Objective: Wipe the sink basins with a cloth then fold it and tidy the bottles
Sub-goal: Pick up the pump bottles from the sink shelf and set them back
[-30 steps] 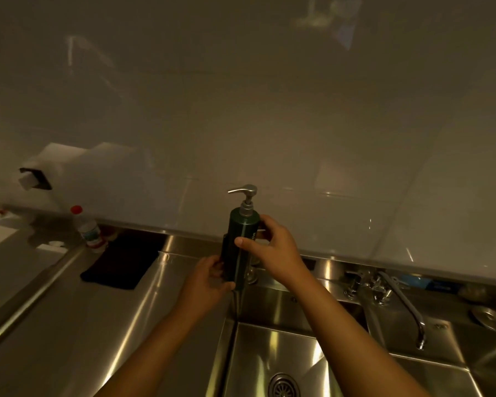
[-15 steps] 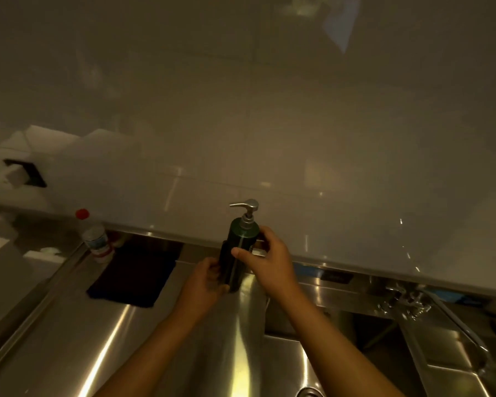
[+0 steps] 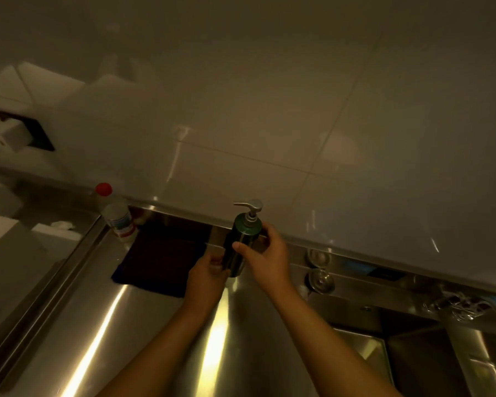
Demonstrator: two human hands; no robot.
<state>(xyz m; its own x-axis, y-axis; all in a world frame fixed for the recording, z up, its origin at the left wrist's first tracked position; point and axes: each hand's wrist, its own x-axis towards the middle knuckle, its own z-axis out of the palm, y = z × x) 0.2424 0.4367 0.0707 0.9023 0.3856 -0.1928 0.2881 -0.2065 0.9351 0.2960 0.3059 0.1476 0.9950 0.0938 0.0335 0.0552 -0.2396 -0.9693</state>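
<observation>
head view | head-worn, faces forward-down | close over steel counter (image 3: 103,325), tiled wall (image 3: 269,96)

Over the last second both hands, the left hand (image 3: 205,277) and the right hand (image 3: 265,257), have carried the green pump bottle (image 3: 239,245) leftward, off the sink basin (image 3: 364,353) and over the steel counter (image 3: 143,333), close beside the folded dark cloth (image 3: 161,262) at centre frame.
</observation>
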